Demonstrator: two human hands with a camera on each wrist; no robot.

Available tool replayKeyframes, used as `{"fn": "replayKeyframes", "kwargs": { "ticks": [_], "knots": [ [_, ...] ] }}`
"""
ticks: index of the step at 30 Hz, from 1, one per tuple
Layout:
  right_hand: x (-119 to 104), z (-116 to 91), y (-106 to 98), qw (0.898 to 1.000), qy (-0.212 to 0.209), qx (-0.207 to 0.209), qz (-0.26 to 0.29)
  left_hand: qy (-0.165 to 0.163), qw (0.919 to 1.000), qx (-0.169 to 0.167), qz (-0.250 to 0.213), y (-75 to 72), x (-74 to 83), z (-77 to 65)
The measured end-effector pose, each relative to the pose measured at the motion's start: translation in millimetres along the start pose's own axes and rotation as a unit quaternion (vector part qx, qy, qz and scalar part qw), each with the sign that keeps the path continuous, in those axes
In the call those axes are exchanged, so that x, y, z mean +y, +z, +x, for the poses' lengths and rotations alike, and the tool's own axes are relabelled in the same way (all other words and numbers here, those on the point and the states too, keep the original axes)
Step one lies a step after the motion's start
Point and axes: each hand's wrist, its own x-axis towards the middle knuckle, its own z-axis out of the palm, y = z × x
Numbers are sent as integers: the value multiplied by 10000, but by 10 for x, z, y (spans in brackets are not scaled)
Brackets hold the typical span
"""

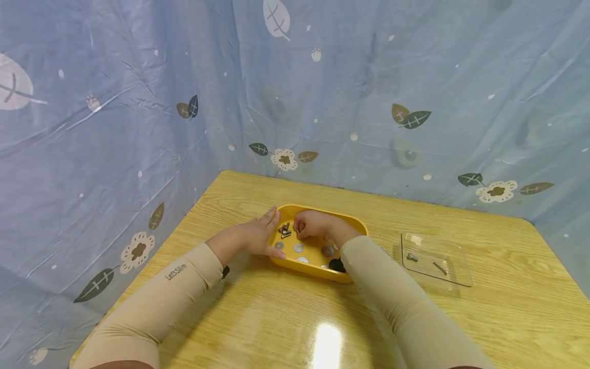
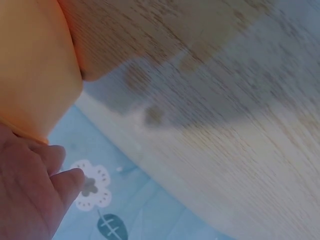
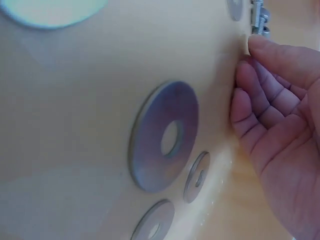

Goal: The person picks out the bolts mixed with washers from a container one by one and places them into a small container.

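A yellow tray (image 1: 288, 263) holds several flat metal washers (image 3: 150, 150) and a small cluster of metal screws (image 1: 286, 233). My left hand (image 1: 258, 236) rests on the tray's left end, its fingers stretched along the far-left rim and its thumb laid over the near rim. Inside the tray, my right hand (image 1: 315, 225) reaches down just right of the screws. Its fingers are curled, thumb tip close to index finger. A pale sliver shows by the thumb tip in the right wrist view, but I cannot tell whether it is held.
To the right of the tray, a clear plastic container (image 1: 454, 279) holds a short screw (image 1: 412, 257) and a thin long metal piece (image 1: 440, 268). Both stand on a wood-grain table (image 1: 258, 318). A blue patterned curtain (image 1: 341, 102) hangs behind and to the left.
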Motion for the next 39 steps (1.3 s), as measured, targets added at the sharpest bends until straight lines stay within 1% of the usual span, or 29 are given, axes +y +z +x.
{"fn": "replayKeyframes", "kwargs": {
  "ticks": [3, 5, 8, 13, 15, 18, 23, 25, 28, 33, 36, 39],
  "knots": [
    [-1, -33, -53, 9998, -164, -37, -109, -4, 10000, 8, -13, 2, 0, 8],
    [-10, -50, -88, 9996, -277, -50, -83, -2, 10000, 10, 4, 2, 1, 9],
    [-28, -70, -139, 9991, -336, -107, 248, 12, 10000, -7, 29, 4, 5, 10],
    [-58, -95, -226, 9936, -264, -182, 1083, 53, 10000, -21, -12, -1, 17, 3],
    [-74, -118, -268, 9917, -269, -180, 1241, 40, 10000, -11, -31, -5, 20, -2],
    [-101, -186, -342, 9911, -285, -161, 1291, -10, 10000, -25, -27, -11, 22, -7],
    [-103, -334, -473, 9914, -257, -186, 1272, -12, 10000, -31, -83, -14, 27, -2],
    [-94, -396, -528, 9921, -278, -149, 1216, 1, 9999, -21, -104, -13, 25, 1],
    [-78, -505, -611, 9913, -352, -49, 1271, -5, 9999, -16, -110, -10, 21, 1],
    [-42, -724, -756, 9862, -407, 197, 1592, -26, 9999, -77, -135, -23, 20, -14],
    [-11, -874, -837, 9833, -393, 249, 1759, -49, 9997, -120, -210, -42, 35, -29],
    [30, -1060, -912, 9825, -394, 310, 1794, -65, 9996, -124, -232, -51, 44, -34]
  ]
}}
